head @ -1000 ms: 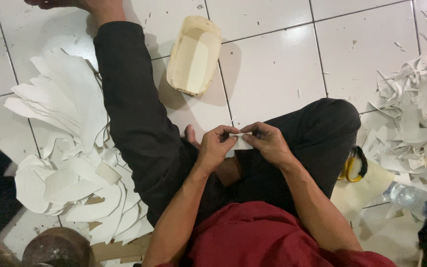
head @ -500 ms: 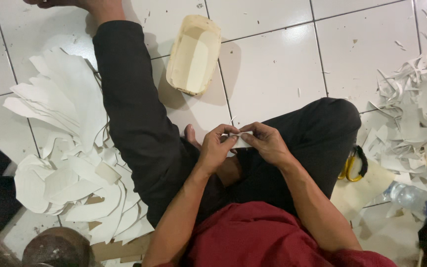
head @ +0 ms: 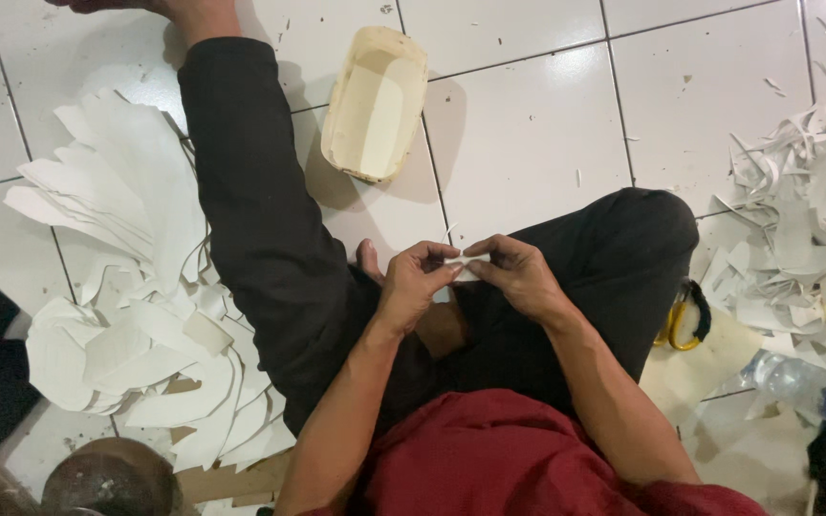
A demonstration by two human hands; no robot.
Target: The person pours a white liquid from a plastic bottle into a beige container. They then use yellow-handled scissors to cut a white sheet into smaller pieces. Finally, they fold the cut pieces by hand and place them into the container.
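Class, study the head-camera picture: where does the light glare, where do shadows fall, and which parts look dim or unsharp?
Head view: glare whitens the cut paper stack and nearby floor tiles; the cream tray casts a shadow to its right; the bottom corners are dim; the small white piece between the left hand and right hand is too small to resolve.

Even overhead light, mild glare on the white floor tiles [head: 528, 124], dim blurred lower corners
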